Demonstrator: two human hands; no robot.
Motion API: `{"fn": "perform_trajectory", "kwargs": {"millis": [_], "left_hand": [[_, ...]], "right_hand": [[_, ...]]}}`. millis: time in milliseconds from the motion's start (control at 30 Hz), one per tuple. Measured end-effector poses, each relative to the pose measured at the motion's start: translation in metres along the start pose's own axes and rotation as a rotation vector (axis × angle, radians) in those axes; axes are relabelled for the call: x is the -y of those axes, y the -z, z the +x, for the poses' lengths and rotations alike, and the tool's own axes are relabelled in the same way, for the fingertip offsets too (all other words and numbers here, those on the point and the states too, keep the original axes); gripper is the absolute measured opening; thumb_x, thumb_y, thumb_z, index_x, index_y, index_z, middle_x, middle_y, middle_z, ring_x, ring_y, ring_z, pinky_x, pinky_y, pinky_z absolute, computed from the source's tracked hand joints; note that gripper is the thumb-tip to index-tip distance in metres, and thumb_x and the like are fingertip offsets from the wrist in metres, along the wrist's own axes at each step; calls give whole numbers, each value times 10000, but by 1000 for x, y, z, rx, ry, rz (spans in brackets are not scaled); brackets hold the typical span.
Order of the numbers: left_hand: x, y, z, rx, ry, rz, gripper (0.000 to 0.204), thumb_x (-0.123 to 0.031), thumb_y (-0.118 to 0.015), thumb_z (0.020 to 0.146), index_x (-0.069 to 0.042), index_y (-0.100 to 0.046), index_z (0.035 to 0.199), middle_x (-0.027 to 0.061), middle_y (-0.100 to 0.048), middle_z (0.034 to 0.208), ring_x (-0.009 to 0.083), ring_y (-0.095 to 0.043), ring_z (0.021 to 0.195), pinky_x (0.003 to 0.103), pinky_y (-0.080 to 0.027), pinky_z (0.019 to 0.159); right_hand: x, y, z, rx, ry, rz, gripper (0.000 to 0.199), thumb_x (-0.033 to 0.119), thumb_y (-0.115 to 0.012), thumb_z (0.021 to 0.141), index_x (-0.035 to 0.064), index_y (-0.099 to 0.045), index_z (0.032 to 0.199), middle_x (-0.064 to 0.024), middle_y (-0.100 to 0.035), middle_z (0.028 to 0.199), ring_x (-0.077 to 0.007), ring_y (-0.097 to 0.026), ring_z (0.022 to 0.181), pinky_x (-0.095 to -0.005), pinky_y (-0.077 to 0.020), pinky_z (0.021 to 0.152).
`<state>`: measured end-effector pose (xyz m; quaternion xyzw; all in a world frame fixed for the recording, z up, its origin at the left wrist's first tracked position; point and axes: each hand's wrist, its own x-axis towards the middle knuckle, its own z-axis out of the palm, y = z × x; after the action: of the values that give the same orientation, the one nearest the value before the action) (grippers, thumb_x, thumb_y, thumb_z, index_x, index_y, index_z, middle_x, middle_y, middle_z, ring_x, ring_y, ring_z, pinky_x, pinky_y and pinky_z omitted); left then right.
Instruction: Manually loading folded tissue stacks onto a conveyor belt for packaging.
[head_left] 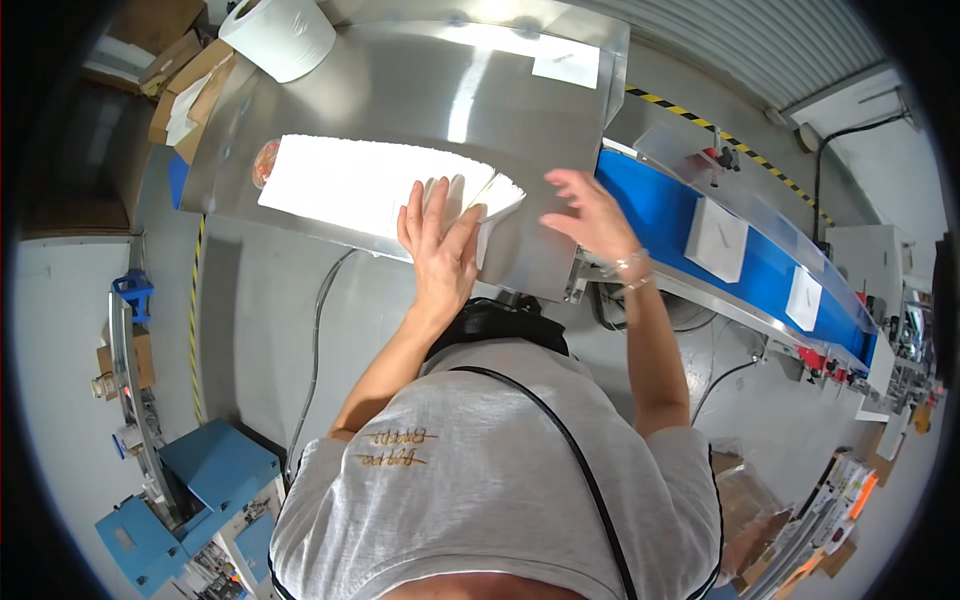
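Note:
A long row of white paper-like sheets or flat packets (340, 180) lies fanned along the metal table (390, 90). My left hand (438, 245) rests on the right part of this row, fingers spread out flat. Near those fingertips, a few pieces at the row's right end stand slightly apart. In the air between the row and the blue conveyor belt (650, 205) is my right hand (592, 215), its fingers apart and nothing in them. A reddish round thing (266, 164) touches the row's left end; its kind I cannot make out.
On the belt lie two white flat pieces, one nearer (716, 240) and one farther (803, 298). A clear guard (770, 222) runs along its far side. A large white roll (280, 38) stands at the table's back left, and a white sheet (566, 62) lies at the back right.

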<state>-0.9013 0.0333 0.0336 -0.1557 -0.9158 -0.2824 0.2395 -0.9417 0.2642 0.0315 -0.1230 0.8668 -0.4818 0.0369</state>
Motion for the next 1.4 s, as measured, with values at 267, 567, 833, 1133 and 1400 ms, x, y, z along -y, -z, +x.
{"fn": "perform_trajectory", "kwargs": {"millis": [267,567,833,1133,1400], "left_hand": [[8,0,-3,0,-127,94,283,-34,-676,761,-170,-720,1005,118,-470,1368,395,-340,1301,538,-251,1037],[12,2,0,-8,-151,83,290,-42,-688,750,-173,-720,1007,120,-468,1369,404,-345,1295,523,-276,1026],[11,4,2,22,-150,15,357,10,-676,711,-130,-699,1039,162,-448,1372,418,-327,1297,539,-260,1022],[6,5,3,42,-76,5,397,-9,-679,736,-121,-657,1116,186,-418,1375,423,-321,1294,523,-281,1012],[8,8,-2,33,-101,29,380,1,-686,716,-170,-706,1055,175,-429,1377,420,-330,1292,499,-301,1012]], "right_hand": [[4,-24,27,147,15,180,533,86,-776,706,74,-494,1158,-64,-558,1098,-188,-554,982,-312,-478,843],[0,-35,29,124,80,211,512,47,-771,695,50,-497,1128,-39,-557,1054,-161,-572,934,-299,-481,842],[6,-35,33,158,65,304,452,34,-748,712,51,-520,1102,-38,-562,1042,-143,-555,960,-288,-480,834],[3,-31,30,169,0,263,443,82,-758,717,61,-541,1103,-64,-568,1082,-173,-567,965,-306,-483,847],[6,-32,25,162,2,336,467,68,-752,721,86,-553,1143,-53,-564,1114,-179,-548,998,-312,-474,863]]}}
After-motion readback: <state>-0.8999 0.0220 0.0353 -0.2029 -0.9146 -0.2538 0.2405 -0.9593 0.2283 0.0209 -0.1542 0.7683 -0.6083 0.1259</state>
